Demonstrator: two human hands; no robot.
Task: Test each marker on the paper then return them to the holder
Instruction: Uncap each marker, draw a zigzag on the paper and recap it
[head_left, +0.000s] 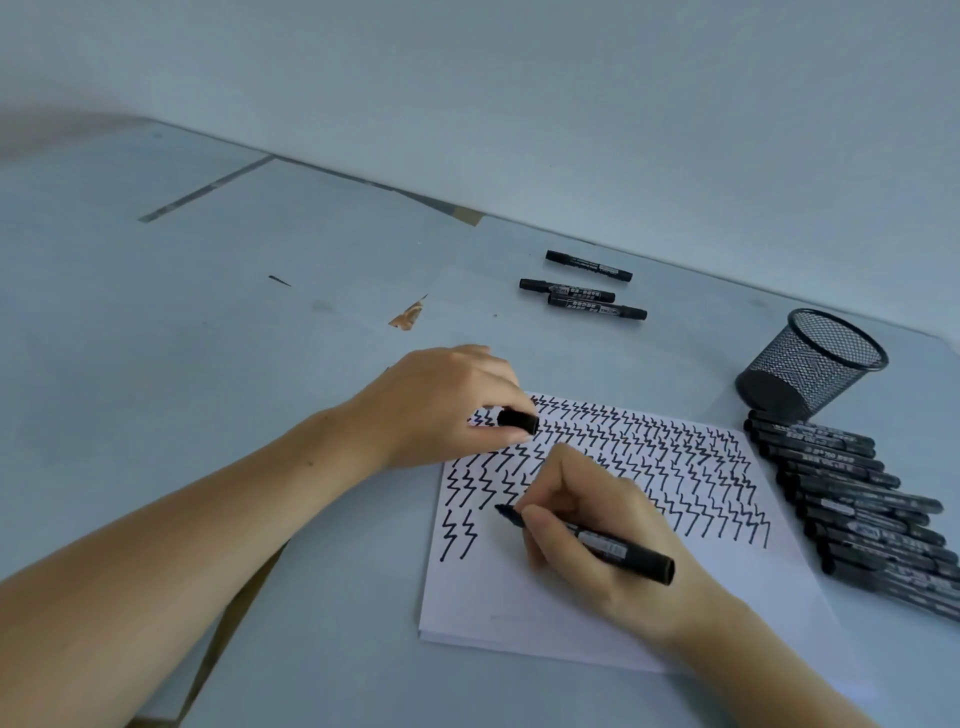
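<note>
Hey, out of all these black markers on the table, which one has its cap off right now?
The marker in the right hand, tip on the paper. Its cap is in the left hand; the others lie capped.

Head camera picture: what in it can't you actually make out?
- Marker barrel middle: covered by the right hand.
- Cap: partly wrapped by the left hand fingers.
- Paper zigzags under both hands: hidden.
- Row of markers: cut off by the right edge, so no full count.
- Marker label print: too small to read.
- Mesh holder inside: can't tell whether it holds anything.
</note>
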